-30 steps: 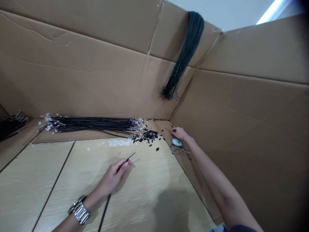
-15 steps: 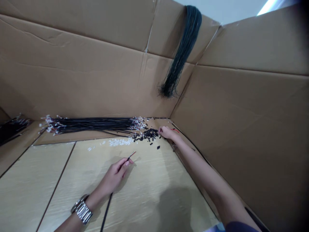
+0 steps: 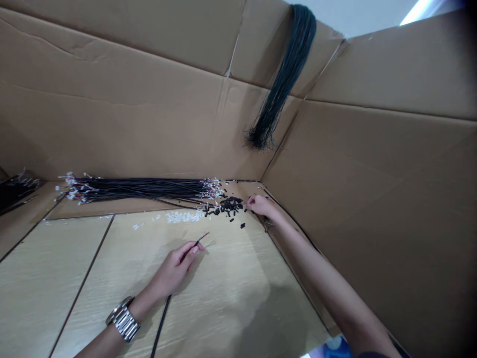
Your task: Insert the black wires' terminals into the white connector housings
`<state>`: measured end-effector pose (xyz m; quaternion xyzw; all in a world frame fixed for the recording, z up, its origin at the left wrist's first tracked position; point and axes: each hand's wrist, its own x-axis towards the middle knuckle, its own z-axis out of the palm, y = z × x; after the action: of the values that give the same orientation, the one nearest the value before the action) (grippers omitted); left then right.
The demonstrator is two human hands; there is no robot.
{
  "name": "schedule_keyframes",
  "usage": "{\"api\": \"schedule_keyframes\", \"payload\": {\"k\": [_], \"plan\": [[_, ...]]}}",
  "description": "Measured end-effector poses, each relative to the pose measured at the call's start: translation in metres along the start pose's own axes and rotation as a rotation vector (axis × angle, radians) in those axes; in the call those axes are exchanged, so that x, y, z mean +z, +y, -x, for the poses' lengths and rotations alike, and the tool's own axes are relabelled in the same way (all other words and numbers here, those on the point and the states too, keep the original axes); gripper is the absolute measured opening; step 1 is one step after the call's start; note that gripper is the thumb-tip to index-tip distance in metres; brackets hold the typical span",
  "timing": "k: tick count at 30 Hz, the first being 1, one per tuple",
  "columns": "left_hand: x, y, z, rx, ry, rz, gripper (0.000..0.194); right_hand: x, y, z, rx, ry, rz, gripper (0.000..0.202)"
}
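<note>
Between the thumb and fingers of my left hand (image 3: 175, 268) is a black cable (image 3: 161, 325). Its stripped end, with thin coloured wires, sticks out past my fingertips, and the rest runs down to the near edge of the view. Farther off, my right hand (image 3: 260, 205) is closed in a pinch at the right edge of a pile of short black tube pieces (image 3: 230, 205). Whatever its fingertips hold is too small to make out. A scatter of small white pieces (image 3: 183, 217) lies left of the black ones.
Along the back cardboard wall (image 3: 141, 124) lies a bundle of black cables (image 3: 149, 189) with white connectors at the left end. Dark green strands (image 3: 286, 69) hang over the wall near the corner. Another dark bundle (image 3: 15, 194) is at far left. A cardboard wall (image 3: 391, 189) stands close on the right.
The view has shifted slightly. My right hand has moved a little to the right, away from the black pile. My left hand keeps its hold on the cable.
</note>
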<state>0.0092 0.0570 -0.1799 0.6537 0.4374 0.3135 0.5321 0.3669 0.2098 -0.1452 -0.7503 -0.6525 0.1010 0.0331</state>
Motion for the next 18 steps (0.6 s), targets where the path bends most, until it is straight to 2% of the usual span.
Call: {"api": "schedule_keyframes", "payload": {"k": [4, 11, 18], "plan": [[0.0, -0.002, 0.0, -0.004, 0.003, -0.007, 0.05, 0.021, -0.015, 0.008, -0.033, -0.081, -0.007, 0.028], [0.0, -0.001, 0.0, 0.007, -0.005, -0.003, 0.05, 0.017, -0.019, 0.015, -0.07, -0.118, 0.017, 0.028], [0.0, -0.001, 0.0, 0.019, -0.014, 0.011, 0.05, 0.029, -0.028, 0.016, -0.031, -0.104, 0.056, 0.029]]}}
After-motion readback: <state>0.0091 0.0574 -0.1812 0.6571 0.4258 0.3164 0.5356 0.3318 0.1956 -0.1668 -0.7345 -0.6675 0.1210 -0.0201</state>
